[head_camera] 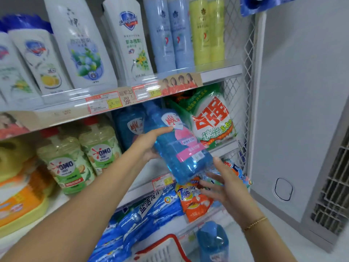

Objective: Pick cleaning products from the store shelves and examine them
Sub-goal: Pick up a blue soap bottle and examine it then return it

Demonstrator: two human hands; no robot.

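A clear blue detergent bottle (181, 148) with a pink and white label is tilted in front of the middle shelf. My left hand (151, 142) grips its left side, thumb along the front near the label. Just below and to the right of the bottle's base is my right hand (224, 184), fingers spread and straight, not touching the bottle. A gold bracelet sits on the right wrist. A second blue bottle (130, 127) of the same kind stands on the shelf behind.
White body-wash bottles (130, 38) and spray cans (170, 35) fill the top shelf. Green OMO bottles (66, 163) stand at left, a green-and-white powder bag (211, 120) at right. Tide bags (194, 201) and blue packs (151, 210) lie below. A red basket rim (170, 241) and a white appliance (302, 129) are near.
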